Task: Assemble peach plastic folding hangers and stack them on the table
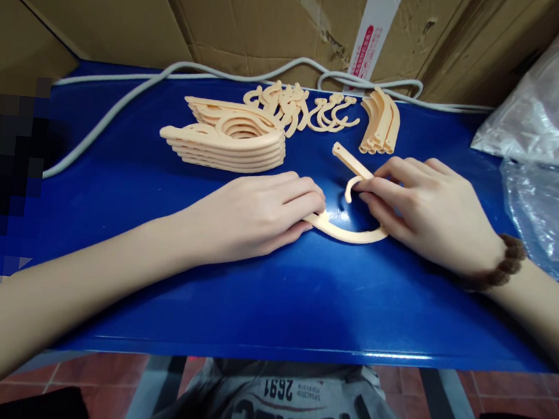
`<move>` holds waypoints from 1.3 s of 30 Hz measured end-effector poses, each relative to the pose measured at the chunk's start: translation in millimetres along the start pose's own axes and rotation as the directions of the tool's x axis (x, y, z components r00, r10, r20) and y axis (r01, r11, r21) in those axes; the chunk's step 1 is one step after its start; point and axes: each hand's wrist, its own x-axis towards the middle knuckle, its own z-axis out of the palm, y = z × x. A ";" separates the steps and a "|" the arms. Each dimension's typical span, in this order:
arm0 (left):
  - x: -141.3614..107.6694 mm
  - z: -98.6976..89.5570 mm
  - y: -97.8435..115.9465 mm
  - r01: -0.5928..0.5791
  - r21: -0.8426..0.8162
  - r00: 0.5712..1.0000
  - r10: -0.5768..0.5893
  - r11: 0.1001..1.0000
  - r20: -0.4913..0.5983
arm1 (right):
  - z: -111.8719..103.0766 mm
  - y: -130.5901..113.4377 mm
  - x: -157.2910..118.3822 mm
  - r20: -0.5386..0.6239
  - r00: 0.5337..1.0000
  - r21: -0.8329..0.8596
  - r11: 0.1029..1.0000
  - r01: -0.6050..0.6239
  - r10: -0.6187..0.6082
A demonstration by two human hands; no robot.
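A cream plastic hanger (pixel 351 235), partly assembled, lies just above the blue table in front of me. My left hand (pixel 264 214) is closed on the left end of its curved bar, hiding that tip. On the other side, my right hand (pixel 423 200) pinches the hanger near its small hook (pixel 349 191) and a straight arm piece (pixel 351 160) that points up and left. Fingers cover the spot where hook, arm and bar meet, so I cannot tell whether they are joined. A brown beaded or fluffy band (pixel 504 264) circles my right wrist.
Behind my left hand sits a stack of cream hanger pieces (pixel 226 145). Loose hooks (pixel 331 114) and a bundle of curved arms (pixel 381 122) lie farther back. A white cable (pixel 121 105) runs along the cardboard boxes (pixel 258 23). Clear plastic bags (pixel 541 109) rest at right.
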 end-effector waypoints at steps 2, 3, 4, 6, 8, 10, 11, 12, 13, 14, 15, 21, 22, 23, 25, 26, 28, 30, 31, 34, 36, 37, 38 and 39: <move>0.0 0.0 -0.5 0.006 0.045 1.000 -0.005 0.999 -0.022 | -0.8 -1.6 0.0 -0.005 0.999 0.025 0.999 0.037 -0.036; 0.0 0.0 -0.7 0.014 0.080 0.999 -0.011 0.997 -0.037 | -1.3 -2.6 0.1 -0.020 0.998 0.038 0.998 0.058 -0.057; 0.1 -0.2 -0.8 0.025 0.121 0.999 -0.019 0.992 -0.051 | -1.8 -3.9 0.1 -0.039 0.996 0.051 0.995 0.081 -0.079; 0.4 -0.7 -0.8 0.046 0.193 0.997 -0.033 0.980 -0.072 | -2.7 -6.5 0.0 -0.065 0.991 0.062 0.990 0.123 -0.119; 0.7 -1.0 -0.8 0.062 0.233 0.996 -0.044 0.971 -0.082 | -3.5 -9.1 -0.5 -0.079 0.985 0.058 0.986 0.156 -0.151; 0.8 -0.9 -0.4 0.081 0.243 0.994 -0.062 0.967 -0.087 | -4.4 -11.5 -1.2 -0.085 0.980 0.051 0.982 0.184 -0.179; 0.8 -0.7 -0.1 0.094 0.243 0.993 -0.076 0.965 -0.086 | -4.9 -12.7 -1.4 -0.089 0.978 0.047 0.980 0.193 -0.189; 0.7 -0.3 0.4 0.110 0.240 0.992 -0.093 0.965 -0.084 | -5.4 -13.8 -1.5 -0.093 0.976 0.045 0.978 0.204 -0.199; 0.5 0.0 1.1 0.127 0.232 0.991 -0.112 0.964 -0.079 | -6.0 -15.1 -1.4 -0.096 0.974 0.043 0.976 0.212 -0.207; 0.2 0.4 1.9 0.145 0.218 0.989 -0.132 0.965 -0.074 | -6.6 -16.4 -1.2 -0.094 0.972 0.044 0.975 0.220 -0.215; -0.2 0.8 2.9 0.164 0.200 0.986 -0.153 0.966 -0.070 | -7.3 -17.9 -0.9 -0.091 0.971 0.045 0.973 0.227 -0.222; -2.7 4.0 9.3 0.264 0.041 0.964 -0.262 0.964 -0.049 | -8.6 -27.6 0.8 -0.098 0.959 0.061 0.960 0.272 -0.266; -2.7 4.5 9.8 0.281 0.012 0.959 -0.281 0.959 -0.043 | -8.2 -28.8 0.9 -0.104 0.957 0.072 0.958 0.279 -0.271; -2.7 4.9 10.2 0.298 -0.016 0.954 -0.298 0.954 -0.040 | -7.8 -29.7 1.1 -0.111 0.955 0.084 0.955 0.285 -0.275; -2.2 5.3 10.6 0.327 -0.068 0.944 -0.329 0.943 -0.030 | -6.7 -30.9 1.4 -0.120 0.952 0.109 0.949 0.296 -0.283; -1.9 5.4 10.5 0.340 -0.092 0.939 -0.344 0.936 -0.025 | -6.2 -31.3 1.6 -0.124 0.950 0.123 0.945 0.302 -0.287; -1.4 5.5 10.3 0.370 -0.138 0.926 -0.376 0.919 -0.020 | -5.4 -31.6 2.3 -0.132 0.945 0.152 0.936 0.317 -0.298; -1.1 5.2 9.9 0.394 -0.171 0.916 -0.402 0.903 -0.014 | -5.4 -31.4 2.8 -0.143 0.941 0.179 0.927 0.330 -0.307; -1.1 4.9 9.6 0.400 -0.183 0.913 -0.409 0.898 -0.011 | -5.8 -30.9 2.9 -0.150 0.939 0.187 0.924 0.334 -0.309; -1.5 3.3 8.1 0.401 -0.196 0.913 -0.408 0.895 0.006 | -7.6 -26.5 2.2 -0.157 0.947 0.168 0.938 0.305 -0.280; -2.1 2.0 6.2 0.384 -0.175 0.922 -0.388 0.906 0.014 | -8.5 -21.3 1.0 -0.145 0.958 0.126 0.956 0.265 -0.246; -2.5 1.5 5.1 0.370 -0.155 0.928 -0.372 0.916 0.015 | -8.6 -18.4 0.4 -0.134 0.964 0.104 0.964 0.246 -0.231; -2.9 1.2 3.9 0.354 -0.132 0.935 -0.355 0.926 0.013 | -8.4 -15.6 -0.2 -0.118 0.968 0.090 0.969 0.232 -0.221; -3.4 0.9 2.8 0.338 -0.107 0.941 -0.339 0.935 0.007 | -8.0 -13.2 -0.7 -0.102 0.971 0.082 0.971 0.225 -0.217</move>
